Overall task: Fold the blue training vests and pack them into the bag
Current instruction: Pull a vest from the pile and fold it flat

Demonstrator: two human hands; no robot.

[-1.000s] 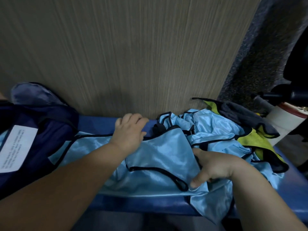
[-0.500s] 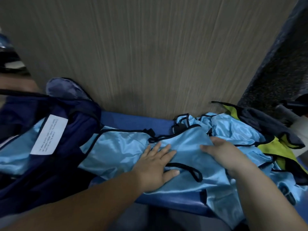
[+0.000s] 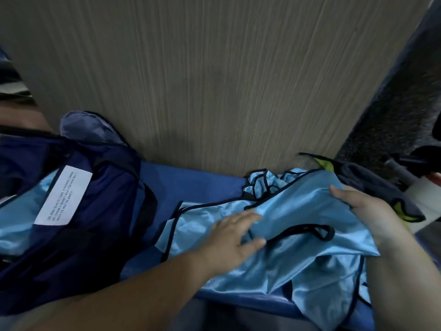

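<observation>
A light blue vest (image 3: 293, 218) with black trim lies across the blue bench (image 3: 191, 182), partly folded over itself. My left hand (image 3: 233, 240) rests flat on its middle, fingers straight. My right hand (image 3: 367, 211) grips the vest's right edge, with the fabric bunched under the fingers. More blue vests (image 3: 319, 290) lie crumpled beneath and hang over the bench's front edge. The dark navy bag (image 3: 90, 225) sits open at the left, with a white label (image 3: 63, 195) and blue fabric (image 3: 21, 211) showing inside.
A wood-grain panel (image 3: 214, 80) rises right behind the bench. At the right lie a dark grey and yellow-green garment (image 3: 372, 185) and a white object (image 3: 427, 194). Dark speckled floor (image 3: 393, 111) shows beyond the panel.
The vest's left part has been drawn right, off the bag, baring blue bench between them. My right hand moved out to the vest's right edge and took hold of it. The view panned left.
</observation>
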